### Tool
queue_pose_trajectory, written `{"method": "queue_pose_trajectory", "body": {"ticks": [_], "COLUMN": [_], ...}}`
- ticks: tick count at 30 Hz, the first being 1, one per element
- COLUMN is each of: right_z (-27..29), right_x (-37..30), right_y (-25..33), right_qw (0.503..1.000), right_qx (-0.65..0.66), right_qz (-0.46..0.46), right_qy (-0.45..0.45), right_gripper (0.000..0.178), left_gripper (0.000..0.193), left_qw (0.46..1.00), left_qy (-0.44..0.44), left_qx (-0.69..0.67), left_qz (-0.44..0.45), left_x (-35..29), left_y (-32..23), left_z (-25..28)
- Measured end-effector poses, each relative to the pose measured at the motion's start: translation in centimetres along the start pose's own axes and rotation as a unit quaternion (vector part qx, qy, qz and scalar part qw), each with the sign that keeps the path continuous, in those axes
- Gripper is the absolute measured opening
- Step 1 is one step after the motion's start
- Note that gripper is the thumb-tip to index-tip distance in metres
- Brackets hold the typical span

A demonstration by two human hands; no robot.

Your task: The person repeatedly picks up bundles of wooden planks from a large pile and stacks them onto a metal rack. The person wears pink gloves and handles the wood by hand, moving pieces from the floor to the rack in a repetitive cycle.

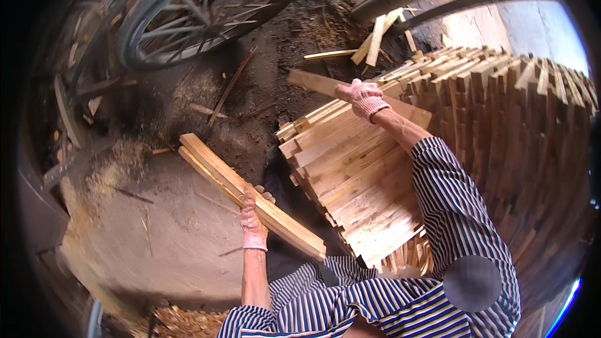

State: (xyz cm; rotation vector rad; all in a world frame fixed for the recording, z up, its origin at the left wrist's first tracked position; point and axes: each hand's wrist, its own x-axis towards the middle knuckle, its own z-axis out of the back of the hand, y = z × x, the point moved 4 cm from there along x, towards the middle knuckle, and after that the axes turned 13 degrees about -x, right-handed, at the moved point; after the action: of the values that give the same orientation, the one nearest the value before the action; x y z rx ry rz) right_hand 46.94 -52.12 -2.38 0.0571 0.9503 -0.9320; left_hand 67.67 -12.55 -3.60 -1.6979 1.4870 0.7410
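Gloved left hand (253, 220) gripping pale wooden slats (249, 193), gloved right hand (365, 98) seemingly closed (motion-blurred) on long pale plank (325, 86) atop stacked pale wooden slat pile (357, 181).

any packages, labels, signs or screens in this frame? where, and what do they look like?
None in view. Only bare wood: the left hand grips a bundle of slats, the right hand holds a plank over the stacked slats. A spoked wheel lies on the sawdust-covered ground.
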Motion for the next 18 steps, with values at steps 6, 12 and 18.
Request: {"method": "queue_pose_trajectory", "body": {"ticks": [6, 12, 18], "right_z": [-5.6, -22.1, -39.3], "right_x": [-10.7, -27.1, -44.2], "right_y": [-6.2, -3.7, 0.7], "right_qw": [0.892, 0.818, 0.800], "right_qx": [0.448, 0.566, 0.556], "right_qz": [-0.050, -0.087, -0.178], "right_qy": [-0.033, 0.061, 0.139], "right_gripper": [0.090, 0.088, 0.088], "left_gripper": [0.063, 0.057, 0.076], "left_qw": [0.987, 0.863, 0.622], "left_qy": [-0.022, 0.103, 0.221], "left_qx": [0.159, 0.493, 0.750], "left_qz": [-0.030, -0.038, -0.037], "left_x": [2.9, 4.2, 5.5], "left_y": [0.0, 1.0, 8.3], "left_z": [-9.7, -20.0, -19.7]}}
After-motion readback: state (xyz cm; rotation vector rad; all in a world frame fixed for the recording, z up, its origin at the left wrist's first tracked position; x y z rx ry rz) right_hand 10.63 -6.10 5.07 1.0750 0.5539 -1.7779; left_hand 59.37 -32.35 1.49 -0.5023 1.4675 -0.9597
